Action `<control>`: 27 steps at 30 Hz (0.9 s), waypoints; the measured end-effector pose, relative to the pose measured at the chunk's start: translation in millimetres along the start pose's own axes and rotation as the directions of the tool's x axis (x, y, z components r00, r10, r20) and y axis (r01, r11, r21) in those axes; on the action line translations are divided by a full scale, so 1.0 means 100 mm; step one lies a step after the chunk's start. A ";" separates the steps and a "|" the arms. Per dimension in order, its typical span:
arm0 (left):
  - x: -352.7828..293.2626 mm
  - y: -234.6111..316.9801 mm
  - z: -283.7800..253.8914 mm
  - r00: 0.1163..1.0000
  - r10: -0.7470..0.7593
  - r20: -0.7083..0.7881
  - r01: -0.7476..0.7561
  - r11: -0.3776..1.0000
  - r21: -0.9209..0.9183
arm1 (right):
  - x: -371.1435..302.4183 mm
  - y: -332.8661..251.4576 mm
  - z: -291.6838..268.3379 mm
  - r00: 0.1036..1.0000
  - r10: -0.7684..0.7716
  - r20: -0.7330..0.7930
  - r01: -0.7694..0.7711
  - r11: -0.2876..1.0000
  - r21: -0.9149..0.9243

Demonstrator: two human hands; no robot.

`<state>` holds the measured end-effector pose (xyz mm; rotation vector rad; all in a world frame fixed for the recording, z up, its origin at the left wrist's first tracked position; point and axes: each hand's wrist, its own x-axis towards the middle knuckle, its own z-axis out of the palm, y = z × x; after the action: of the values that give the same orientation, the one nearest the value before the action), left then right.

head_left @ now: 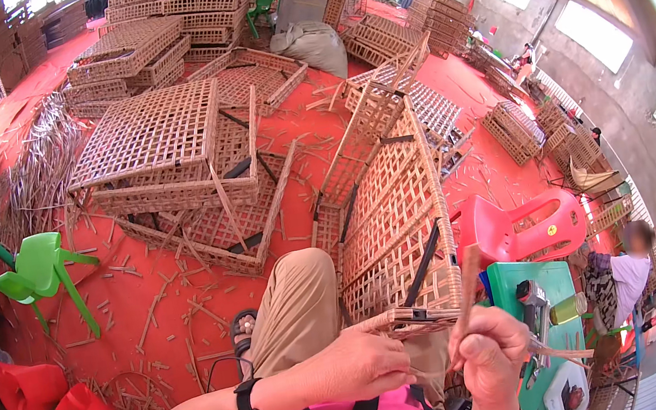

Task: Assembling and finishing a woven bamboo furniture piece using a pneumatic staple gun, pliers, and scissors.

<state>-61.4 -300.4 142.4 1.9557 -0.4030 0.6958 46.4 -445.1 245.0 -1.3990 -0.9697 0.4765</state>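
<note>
A large woven basket frame (394,225) with dark corner strips stands tilted against my lap, its lower rim close to both hands. My left hand (361,366), a black band on its wrist, is closed beside that rim. What its fingers pinch, if anything, is hidden. Right of it, my right hand (491,347) is raised in a fist around a flat brown weaving strip (470,281). The strip points upward past the basket's corner. Pale strip ends (567,354) stick out on the far side of the right hand.
At my right, a green stool (508,280) carries a tool and a jar (569,308); a red plastic chair (508,230) stands behind it. More woven baskets (155,141) lie ahead left, near a green chair (39,269). Strip scraps litter the red floor. A person (628,280) sits far right.
</note>
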 end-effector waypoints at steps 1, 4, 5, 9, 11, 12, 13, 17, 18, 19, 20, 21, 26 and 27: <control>-0.02 0.01 0.00 0.999 0.038 0.036 -0.038 0.999 0.005 | -0.02 0.03 -0.02 1.000 0.003 -0.005 -0.003 1.000 -0.002; -0.06 0.04 0.00 0.990 -0.045 0.134 0.048 0.999 -0.016 | -0.09 0.14 -0.07 0.918 0.396 -0.014 -0.377 0.884 0.275; -0.06 0.03 0.00 0.984 -0.046 0.171 0.052 0.998 -0.032 | -0.09 0.17 -0.09 0.915 0.402 -0.021 -0.382 0.883 0.273; -0.10 -0.04 0.08 0.977 -0.035 0.210 0.050 0.996 -0.067 | -0.13 0.28 -0.24 0.759 0.651 0.008 -0.602 0.697 0.390; -0.12 -0.08 0.12 0.961 -0.046 0.272 0.065 0.996 -0.058 | -0.15 0.30 -0.30 0.684 0.721 0.112 -0.704 0.612 0.360; -0.11 -0.09 0.12 0.960 -0.047 0.275 0.068 0.996 -0.065 | -0.16 0.29 -0.29 0.663 0.743 0.088 -0.725 0.608 0.325; -0.09 -0.09 0.12 0.945 -0.075 0.317 0.097 0.994 -0.055 | -0.19 0.30 -0.29 0.659 0.748 0.084 -0.727 0.604 0.328; -0.12 -0.10 0.15 0.946 -0.091 0.312 0.128 0.987 -0.098 | -0.26 0.35 -0.29 0.633 0.773 0.043 -0.765 0.616 0.190; -0.11 -0.10 0.15 0.944 -0.090 0.317 0.128 0.986 -0.103 | -0.29 0.38 -0.31 0.615 0.786 0.061 -0.776 0.589 0.228; -0.09 -0.09 0.13 0.927 -0.114 0.356 0.151 0.986 -0.077 | -0.32 0.42 -0.33 0.597 0.798 0.081 -0.785 0.560 0.265; -0.08 -0.08 0.12 0.908 -0.139 0.394 0.172 0.984 -0.050 | -0.35 0.46 -0.35 0.585 0.804 0.105 -0.791 0.537 0.293; -0.08 -0.08 0.12 0.907 -0.141 0.397 0.176 0.983 -0.052 | -0.35 0.47 -0.35 0.581 0.807 0.105 -0.793 0.533 0.296; -0.08 -0.09 0.12 0.901 -0.155 0.404 0.203 0.976 -0.079 | -0.32 0.47 -0.32 0.562 0.818 0.125 -0.800 0.498 0.335; -0.09 -0.09 0.13 0.901 -0.153 0.407 0.202 0.976 -0.081 | -0.31 0.48 -0.32 0.561 0.819 0.123 -0.799 0.497 0.337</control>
<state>-59.1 -307.3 126.0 1.9844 -0.4921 0.1443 66.4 -481.0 194.0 -1.4503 -0.0607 1.2592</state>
